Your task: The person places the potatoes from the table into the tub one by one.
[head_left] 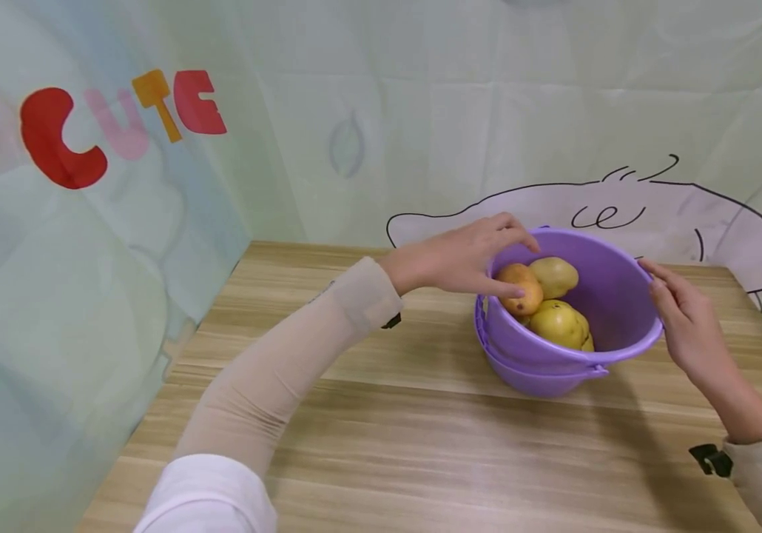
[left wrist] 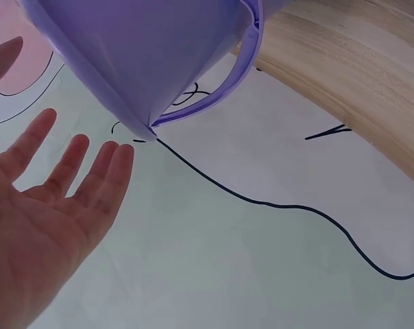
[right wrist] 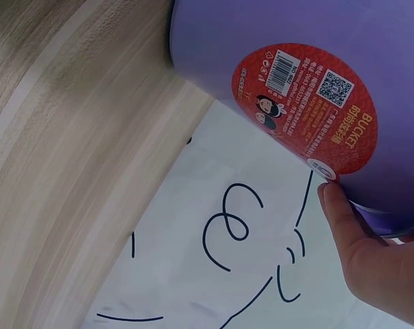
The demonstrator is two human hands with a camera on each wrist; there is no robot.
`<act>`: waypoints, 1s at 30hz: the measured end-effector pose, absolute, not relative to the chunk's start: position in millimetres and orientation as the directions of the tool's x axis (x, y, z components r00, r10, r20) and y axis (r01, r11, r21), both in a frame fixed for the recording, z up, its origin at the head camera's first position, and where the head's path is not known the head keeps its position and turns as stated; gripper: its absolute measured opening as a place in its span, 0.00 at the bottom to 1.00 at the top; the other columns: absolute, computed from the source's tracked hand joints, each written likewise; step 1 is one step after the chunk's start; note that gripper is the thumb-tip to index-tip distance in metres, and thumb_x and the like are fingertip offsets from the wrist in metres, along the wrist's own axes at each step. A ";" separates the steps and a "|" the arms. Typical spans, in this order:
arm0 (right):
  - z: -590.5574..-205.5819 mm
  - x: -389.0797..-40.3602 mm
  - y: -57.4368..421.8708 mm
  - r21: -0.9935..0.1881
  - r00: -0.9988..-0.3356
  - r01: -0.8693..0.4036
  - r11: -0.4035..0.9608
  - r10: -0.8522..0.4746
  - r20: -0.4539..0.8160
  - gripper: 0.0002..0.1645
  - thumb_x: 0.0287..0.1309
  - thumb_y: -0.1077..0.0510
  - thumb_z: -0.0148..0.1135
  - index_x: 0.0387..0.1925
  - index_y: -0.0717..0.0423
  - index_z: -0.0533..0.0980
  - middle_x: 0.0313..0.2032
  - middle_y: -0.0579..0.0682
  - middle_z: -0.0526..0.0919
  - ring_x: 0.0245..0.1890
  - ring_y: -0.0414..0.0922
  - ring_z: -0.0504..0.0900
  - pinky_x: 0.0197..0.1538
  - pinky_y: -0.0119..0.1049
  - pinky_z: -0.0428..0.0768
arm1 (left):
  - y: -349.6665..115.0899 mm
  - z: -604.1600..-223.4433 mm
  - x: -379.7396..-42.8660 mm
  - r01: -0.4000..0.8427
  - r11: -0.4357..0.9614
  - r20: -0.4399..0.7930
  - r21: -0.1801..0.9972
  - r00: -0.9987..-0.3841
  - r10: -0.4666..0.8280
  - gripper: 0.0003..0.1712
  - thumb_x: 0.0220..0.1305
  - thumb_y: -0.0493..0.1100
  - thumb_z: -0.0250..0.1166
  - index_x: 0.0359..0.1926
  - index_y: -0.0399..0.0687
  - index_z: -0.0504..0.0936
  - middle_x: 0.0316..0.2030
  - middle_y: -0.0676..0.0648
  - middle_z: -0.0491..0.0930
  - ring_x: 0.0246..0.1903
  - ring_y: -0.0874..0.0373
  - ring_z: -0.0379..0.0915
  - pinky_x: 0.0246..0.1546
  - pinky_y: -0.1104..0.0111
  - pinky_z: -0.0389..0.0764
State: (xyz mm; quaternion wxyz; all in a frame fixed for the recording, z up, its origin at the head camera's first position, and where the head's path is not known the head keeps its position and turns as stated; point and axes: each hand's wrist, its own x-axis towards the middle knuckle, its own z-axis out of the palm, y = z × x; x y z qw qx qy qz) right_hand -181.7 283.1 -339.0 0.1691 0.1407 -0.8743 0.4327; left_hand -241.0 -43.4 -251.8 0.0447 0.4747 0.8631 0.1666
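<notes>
A purple bucket (head_left: 534, 377) leans on the table, its mouth tipped toward the right. Inside lie an orange-yellow mango (head_left: 529, 297), a paler yellow oval fruit (head_left: 555, 275) and a lumpy yellow fruit (head_left: 559, 324). My left hand (head_left: 464, 255) reaches over the left rim with fingers spread, the thumb overlapping the mango in the head view. The left wrist view shows the same hand (left wrist: 63, 205) with loosely bent, parted fingers beside the rim. At the right rim, my right hand (head_left: 690, 318) holds the bucket's edge, its fingers against the outer wall in the right wrist view.
The wood-grain table (head_left: 381, 444) extends left of and in front of the bucket. A printed cloth backdrop (head_left: 368, 111) hangs behind and along the left edge. On the bucket's side is a round red label (right wrist: 303, 110); its purple handle (left wrist: 227, 89) hangs down.
</notes>
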 end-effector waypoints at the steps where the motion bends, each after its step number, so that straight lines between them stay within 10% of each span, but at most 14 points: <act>1: -338.7 -182.0 283.0 -0.708 -0.902 -0.394 0.586 -0.100 0.420 0.26 0.78 0.56 0.43 0.69 0.66 0.66 0.55 0.34 0.74 0.45 0.26 0.71 0.43 0.14 0.67 | -44.7 -252.3 -240.9 0.803 0.495 0.085 0.332 -0.549 0.832 0.36 0.65 0.62 0.65 0.67 0.50 0.70 0.62 0.47 0.65 0.61 0.56 0.63 0.60 0.74 0.62; 14: -337.8 -183.0 286.4 -0.736 -0.919 -0.369 0.568 -0.102 0.382 0.26 0.77 0.57 0.45 0.70 0.63 0.66 0.43 0.24 0.76 0.37 0.26 0.76 0.37 0.16 0.71 | -69.0 -261.9 -231.5 0.730 0.600 0.078 0.328 -0.654 0.752 0.47 0.63 0.76 0.53 0.75 0.59 0.58 0.68 0.52 0.62 0.65 0.63 0.60 0.60 0.63 0.71; 30: -345.2 -178.0 294.2 -0.727 -0.891 -0.444 0.523 -0.171 0.421 0.29 0.80 0.56 0.27 0.73 0.64 0.59 0.46 0.30 0.81 0.44 0.21 0.77 0.43 0.14 0.73 | -114.1 -282.7 -210.7 0.660 0.727 0.200 0.188 -0.751 0.629 0.47 0.67 0.75 0.48 0.77 0.55 0.57 0.73 0.51 0.60 0.72 0.53 0.52 0.71 0.56 0.54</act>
